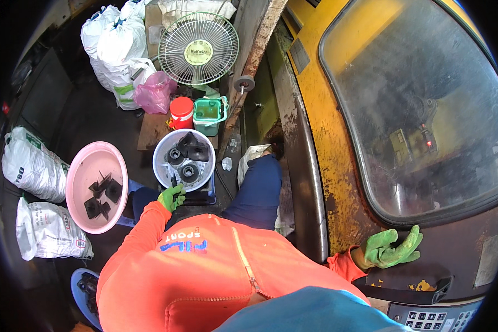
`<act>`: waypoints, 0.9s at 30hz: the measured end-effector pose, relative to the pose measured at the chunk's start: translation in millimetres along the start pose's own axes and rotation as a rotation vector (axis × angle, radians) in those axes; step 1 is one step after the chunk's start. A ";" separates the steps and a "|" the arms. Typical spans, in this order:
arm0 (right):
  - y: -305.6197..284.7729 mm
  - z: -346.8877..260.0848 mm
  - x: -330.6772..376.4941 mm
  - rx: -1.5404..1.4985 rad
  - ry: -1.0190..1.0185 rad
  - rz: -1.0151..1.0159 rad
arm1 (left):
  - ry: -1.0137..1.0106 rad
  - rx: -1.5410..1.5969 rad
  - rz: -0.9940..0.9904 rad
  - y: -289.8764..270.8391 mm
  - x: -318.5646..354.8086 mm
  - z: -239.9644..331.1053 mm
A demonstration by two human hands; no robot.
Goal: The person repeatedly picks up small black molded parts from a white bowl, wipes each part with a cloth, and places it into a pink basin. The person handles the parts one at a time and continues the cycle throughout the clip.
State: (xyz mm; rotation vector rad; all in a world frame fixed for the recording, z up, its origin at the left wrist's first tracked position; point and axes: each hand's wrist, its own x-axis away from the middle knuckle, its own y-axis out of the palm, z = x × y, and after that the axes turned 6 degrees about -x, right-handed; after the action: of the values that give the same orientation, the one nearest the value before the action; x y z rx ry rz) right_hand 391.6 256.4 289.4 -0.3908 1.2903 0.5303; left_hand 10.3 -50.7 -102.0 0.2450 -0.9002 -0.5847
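My left hand, in a green glove, is closed at the near rim of a white basin. A slim dark object sticks up from its fingers; its kind is too small to tell. Inside the basin lie several black molded plastic parts, some with round, ring-like centers and some with square flanges. My right hand, also gloved in green, is stretched out with fingers apart and holds nothing. It is beside the lower edge of a yellow and dark machine door with a large window.
A pink basin with several black parts stands left of the white one. White sacks lie at far left. Ahead are a round fan, a red jug and a green container. A button panel sits at lower right.
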 end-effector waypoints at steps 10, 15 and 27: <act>-0.4 0.8 2.4 0.060 -0.001 -0.013 | -0.018 0.077 -0.034 -7.8 -9.8 -4.7; 8.4 -9.1 -0.9 -0.194 0.060 0.109 | -0.035 0.343 -0.140 -1.8 -2.0 9.8; 72.3 -249.4 105.9 -1.852 1.392 -1.329 | 0.107 -0.405 -0.634 146.5 98.7 104.1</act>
State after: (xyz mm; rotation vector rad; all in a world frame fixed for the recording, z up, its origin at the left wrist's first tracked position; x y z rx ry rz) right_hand 170.9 193.4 128.2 -3.2722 0.9155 0.0052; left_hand 29.8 16.8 90.6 0.1883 -0.5721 -1.3112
